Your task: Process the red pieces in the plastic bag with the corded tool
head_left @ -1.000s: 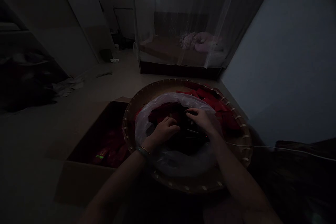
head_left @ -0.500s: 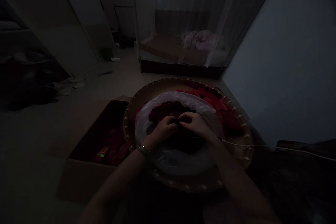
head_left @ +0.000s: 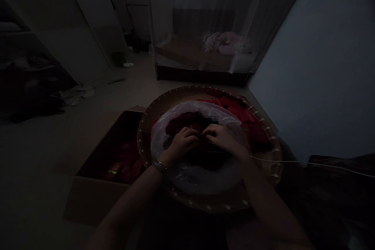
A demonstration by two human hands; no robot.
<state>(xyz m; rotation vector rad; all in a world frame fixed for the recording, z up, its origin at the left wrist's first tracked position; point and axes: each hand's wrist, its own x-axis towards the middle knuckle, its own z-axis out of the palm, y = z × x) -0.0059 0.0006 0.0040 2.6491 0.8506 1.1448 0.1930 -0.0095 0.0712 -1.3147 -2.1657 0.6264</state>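
In dim light, my left hand (head_left: 184, 141), with a bracelet at its wrist, is closed with its fingertips pinched over the mouth of a whitish plastic bag (head_left: 202, 181). Facing it, my right hand (head_left: 220, 138) is closed in a similar pinch, a small gap between the two. Whatever the fingertips hold is too dark and small to make out. Inside the bag, behind the hands, lie dark red items (head_left: 184, 122). The bag rests in a round woven bamboo tray (head_left: 165, 97), where red packets (head_left: 234, 106) are heaped along the far right side.
An open cardboard box (head_left: 93, 195) with red packets stands at the left of the tray. A white cord (head_left: 287, 161) runs from near my right wrist to the right edge. Beyond are a netted bed (head_left: 187, 52), a pale wall (head_left: 316, 86) and cloths (head_left: 79, 94) on the floor.
My hands have drawn slightly apart, the right one moving a little to the right. The tray, bag and box stay in place.
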